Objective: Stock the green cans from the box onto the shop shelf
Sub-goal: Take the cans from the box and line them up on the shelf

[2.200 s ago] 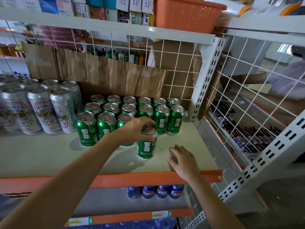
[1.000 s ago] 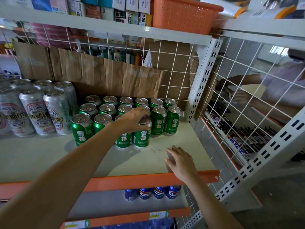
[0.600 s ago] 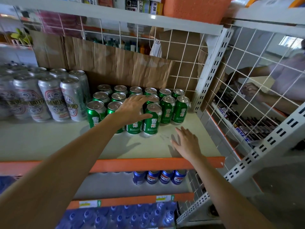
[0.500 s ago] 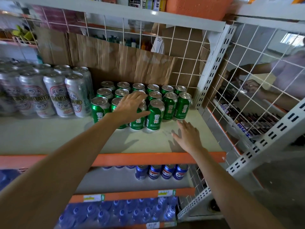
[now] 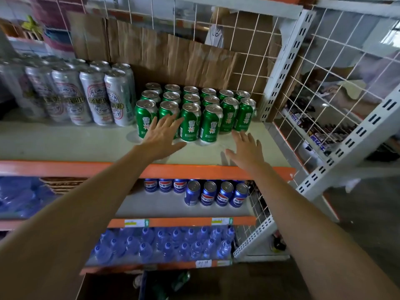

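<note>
Several green cans [image 5: 211, 123] stand in rows on the pale shop shelf [image 5: 75, 144], toward its right end. My left hand [image 5: 162, 135] hovers open just in front of the front row, fingers spread, holding nothing. My right hand [image 5: 245, 150] is open too, palm down over the shelf's front right part, close to the orange edge strip [image 5: 65, 168]. At the bottom edge lies the cardboard box [image 5: 112, 286], with a green can [image 5: 180, 280] dimly visible inside.
Tall silver cans [image 5: 95, 96] stand left of the green ones. Blue cans [image 5: 207, 193] fill the shelf below, water bottles [image 5: 164, 245] the one under it. White wire mesh [image 5: 337, 87] and a slotted upright [image 5: 283, 66] close the right side. Brown cardboard [image 5: 173, 55] lines the back.
My left hand let go of the green can it set in the front row and drew back, open. My right hand lifted slightly off the shelf. The view tilted downward.
</note>
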Tool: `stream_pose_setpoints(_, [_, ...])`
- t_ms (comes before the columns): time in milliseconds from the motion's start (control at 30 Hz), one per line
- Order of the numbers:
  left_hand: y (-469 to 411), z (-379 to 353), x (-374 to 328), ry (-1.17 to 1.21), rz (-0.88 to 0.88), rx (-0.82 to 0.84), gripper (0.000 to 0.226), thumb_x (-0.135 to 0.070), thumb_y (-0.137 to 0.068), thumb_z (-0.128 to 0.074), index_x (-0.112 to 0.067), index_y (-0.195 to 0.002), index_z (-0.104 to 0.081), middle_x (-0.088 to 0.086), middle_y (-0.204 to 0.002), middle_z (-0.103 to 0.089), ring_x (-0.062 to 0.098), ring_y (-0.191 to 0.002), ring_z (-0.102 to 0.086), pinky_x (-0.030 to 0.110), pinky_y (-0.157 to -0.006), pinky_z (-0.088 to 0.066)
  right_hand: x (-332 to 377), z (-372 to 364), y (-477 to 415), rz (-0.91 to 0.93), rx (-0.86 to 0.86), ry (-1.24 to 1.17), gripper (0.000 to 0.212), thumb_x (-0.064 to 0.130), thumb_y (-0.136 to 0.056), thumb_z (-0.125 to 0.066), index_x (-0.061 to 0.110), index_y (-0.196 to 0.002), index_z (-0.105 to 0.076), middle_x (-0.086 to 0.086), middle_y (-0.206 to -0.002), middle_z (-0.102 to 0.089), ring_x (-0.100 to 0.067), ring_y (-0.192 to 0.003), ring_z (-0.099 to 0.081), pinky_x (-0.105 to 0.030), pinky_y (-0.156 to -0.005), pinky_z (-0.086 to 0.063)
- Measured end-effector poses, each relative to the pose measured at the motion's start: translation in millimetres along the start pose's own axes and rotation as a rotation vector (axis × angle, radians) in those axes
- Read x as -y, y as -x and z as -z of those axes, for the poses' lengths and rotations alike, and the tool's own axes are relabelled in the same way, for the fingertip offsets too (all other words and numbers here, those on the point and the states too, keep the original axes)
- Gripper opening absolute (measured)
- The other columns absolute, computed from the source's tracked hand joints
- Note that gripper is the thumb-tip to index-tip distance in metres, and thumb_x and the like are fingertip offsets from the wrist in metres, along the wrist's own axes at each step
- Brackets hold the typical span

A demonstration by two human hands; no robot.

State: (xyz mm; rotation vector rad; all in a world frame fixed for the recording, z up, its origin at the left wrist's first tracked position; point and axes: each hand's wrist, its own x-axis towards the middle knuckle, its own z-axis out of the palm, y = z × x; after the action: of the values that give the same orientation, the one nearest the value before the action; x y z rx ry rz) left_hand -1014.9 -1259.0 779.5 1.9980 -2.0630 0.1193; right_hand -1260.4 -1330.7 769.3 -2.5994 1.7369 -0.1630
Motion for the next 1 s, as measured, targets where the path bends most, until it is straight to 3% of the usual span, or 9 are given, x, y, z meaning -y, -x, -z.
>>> stream_pose_setpoints(233, [59.8,-4.7,-30.0,-0.056,0.037,0.047,0.08,-0.05,-0.088,-0.053,-0.019,-0.149,-0.013,0.006,-0.157,-0.012,0.024,-0.145,-0.009,0.049,-0.117,-0.001,-2.6,2.8,45.1,0.051,0.052,-0.023,0.07,0.047,-0.095,-0.042,0.022,-0.151,-0.008,-0.008,-0.158,-0.006,-0.03,-0.145,-0.006,-0.05,-0.115,-0.008])
stream_pose_setpoints(567, [185.6,-24.0,-55.4,-0.003,0.229,0.137,0.077,-0.048,-0.088,-0.053,-0.017,-0.149,-0.016,0.008,-0.156,-0.015,0.027,-0.144,-0.011,0.049,-0.117,-0.006,16.1,-21.5,116.5,0.304,0.064,-0.004,0.068,0.045,-0.093,-0.048,0.021,-0.149,-0.016,-0.01,-0.156,-0.017,-0.031,-0.143,-0.014,-0.05,-0.113,-0.018])
stream_pose_setpoints(1000, [368.9,-39.1,47.4,0.031,0.687,0.182,0.079,-0.049,-0.084,-0.059,-0.018,-0.147,-0.023,0.007,-0.154,-0.023,0.025,-0.142,-0.02,0.04,-0.114,-0.013,206.2,-106.3,134.5,0.725,0.204,-0.061,0.069,0.041,-0.091,-0.055,0.021,-0.148,-0.023,-0.009,-0.154,-0.025,-0.027,-0.141,-0.022,-0.043,-0.112,-0.022])
